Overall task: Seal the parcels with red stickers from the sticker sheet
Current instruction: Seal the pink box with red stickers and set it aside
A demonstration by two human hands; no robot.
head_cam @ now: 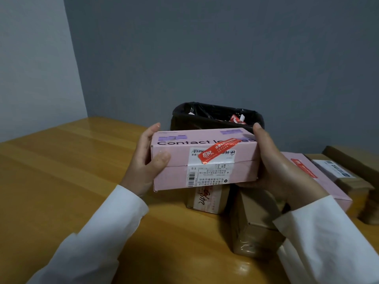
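Currently the pink parcel [205,160] is held up off the worktop [61,181], one hand at each end. Left hand [147,158]: fingers curled round the left end, thumb on the front face. Right hand [274,160]: grips the right end, its fingers mostly hidden behind and under the box. One red sticker [218,151] sits diagonally across the lid seam, partly covering the "Contact l…es" print and the white shipping label [207,173].

Counts: two pink parcels, the second one [326,181] lying at right with its own red sticker [303,168], lower end hidden by the right sleeve. At least three brown cartons: one with handwriting [207,199] under the held box, one [254,222] below the right wrist, more [352,181] at far right, cut off by the frame edge. Sticker sheet not made out. Black-lined bin [217,116] behind; its contents are hard to read, just red-and-white scraps.
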